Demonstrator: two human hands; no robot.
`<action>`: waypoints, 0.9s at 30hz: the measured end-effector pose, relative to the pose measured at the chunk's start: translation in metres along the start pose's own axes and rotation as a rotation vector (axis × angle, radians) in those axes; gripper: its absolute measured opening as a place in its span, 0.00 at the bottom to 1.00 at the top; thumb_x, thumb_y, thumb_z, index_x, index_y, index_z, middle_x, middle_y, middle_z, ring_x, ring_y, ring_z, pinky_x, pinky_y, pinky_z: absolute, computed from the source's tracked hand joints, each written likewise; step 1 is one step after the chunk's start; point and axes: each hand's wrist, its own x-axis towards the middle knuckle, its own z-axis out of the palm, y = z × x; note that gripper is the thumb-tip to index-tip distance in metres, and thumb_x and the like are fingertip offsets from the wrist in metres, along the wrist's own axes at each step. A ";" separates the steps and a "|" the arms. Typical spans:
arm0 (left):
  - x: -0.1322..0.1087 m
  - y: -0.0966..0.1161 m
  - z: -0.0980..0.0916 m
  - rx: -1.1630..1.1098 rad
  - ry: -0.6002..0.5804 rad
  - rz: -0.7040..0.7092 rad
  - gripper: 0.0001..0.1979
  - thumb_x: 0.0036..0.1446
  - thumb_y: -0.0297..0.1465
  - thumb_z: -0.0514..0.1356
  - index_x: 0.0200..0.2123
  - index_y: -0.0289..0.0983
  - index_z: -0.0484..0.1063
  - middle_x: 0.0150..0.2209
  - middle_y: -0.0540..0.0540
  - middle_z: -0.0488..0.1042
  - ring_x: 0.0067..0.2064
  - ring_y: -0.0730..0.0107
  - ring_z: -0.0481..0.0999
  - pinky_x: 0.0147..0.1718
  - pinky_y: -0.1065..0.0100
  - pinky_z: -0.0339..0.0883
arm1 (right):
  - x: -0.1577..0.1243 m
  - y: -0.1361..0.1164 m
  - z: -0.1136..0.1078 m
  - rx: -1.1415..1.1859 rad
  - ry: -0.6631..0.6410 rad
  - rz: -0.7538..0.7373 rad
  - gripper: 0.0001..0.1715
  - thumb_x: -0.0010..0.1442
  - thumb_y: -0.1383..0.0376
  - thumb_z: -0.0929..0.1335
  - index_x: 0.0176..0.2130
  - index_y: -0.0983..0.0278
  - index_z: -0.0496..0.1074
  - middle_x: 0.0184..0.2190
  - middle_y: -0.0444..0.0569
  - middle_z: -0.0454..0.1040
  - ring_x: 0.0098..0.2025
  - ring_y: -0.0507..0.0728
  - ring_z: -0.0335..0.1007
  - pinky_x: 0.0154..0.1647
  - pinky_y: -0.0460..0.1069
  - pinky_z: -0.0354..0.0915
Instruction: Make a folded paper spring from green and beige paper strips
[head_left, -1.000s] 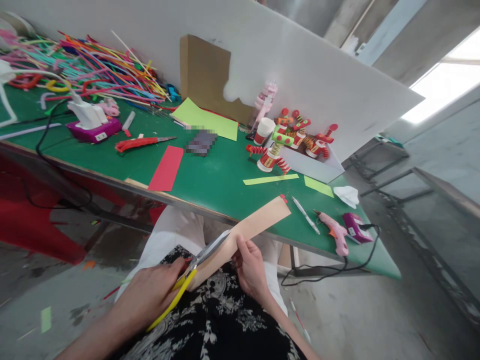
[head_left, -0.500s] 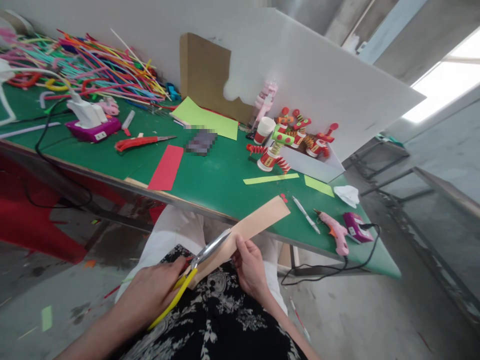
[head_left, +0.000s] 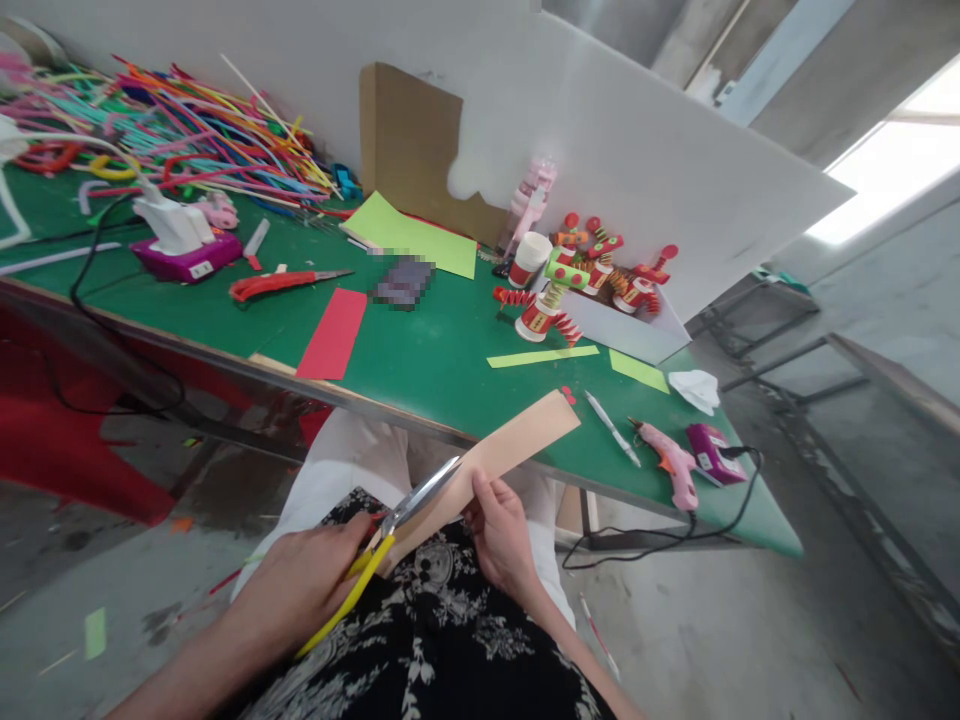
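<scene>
My left hand [head_left: 300, 585] is closed on yellow-handled scissors [head_left: 390, 545], whose blades lie against the near end of a long tan paper strip [head_left: 510, 450]. My right hand [head_left: 502, 540] pinches that strip from the right side, thumb on top. The strip slants up from my lap over the table's front edge. Both hands are above my black-and-white patterned lap, just in front of the green table [head_left: 420, 370].
On the table lie a red paper strip [head_left: 334, 335], red-handled scissors [head_left: 281, 284], lime-green paper [head_left: 412, 240], paper-cup figures [head_left: 577, 280], a pen [head_left: 611, 428], a pink glue gun [head_left: 671, 465] with its cord, and a heap of coloured straws [head_left: 187, 130]. A white board stands behind.
</scene>
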 end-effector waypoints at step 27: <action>-0.002 0.007 -0.018 0.065 -0.082 -0.010 0.21 0.65 0.38 0.43 0.53 0.39 0.67 0.42 0.38 0.81 0.44 0.49 0.81 0.41 0.55 0.72 | 0.002 0.003 -0.003 0.017 0.001 -0.020 0.26 0.39 0.45 0.78 0.27 0.63 0.78 0.22 0.43 0.75 0.23 0.51 0.63 0.23 0.46 0.57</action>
